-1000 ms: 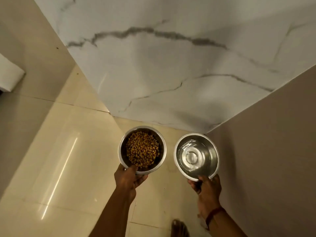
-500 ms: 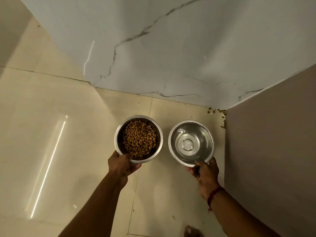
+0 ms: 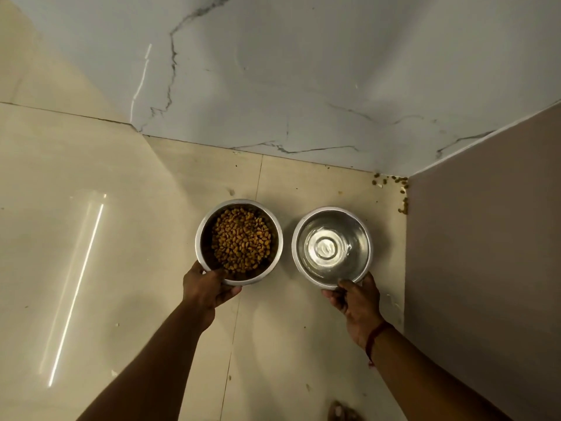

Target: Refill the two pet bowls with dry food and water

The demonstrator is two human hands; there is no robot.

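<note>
Near the corner of the floor (image 3: 151,238), the left hand (image 3: 209,287) grips the near rim of the food bowl (image 3: 204,238) and the right hand (image 3: 355,299) grips the near rim of the water bowl (image 3: 359,238); these 2 seem stiff, slippery steel, and the water probably spills if tilted.

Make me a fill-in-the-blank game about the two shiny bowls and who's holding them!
1. The left grip holds the round shiny steel bowl of brown dry food by its ____.
2. The right grip holds a second round steel bowl containing clear ____.
3. Spilled brown pellets lie on the beige tiled floor in the ____ where the white marble wall meets the plain brown wall.
4. A red thread circles the ____ wrist.
Missing words: rim, water, corner, right.
</note>
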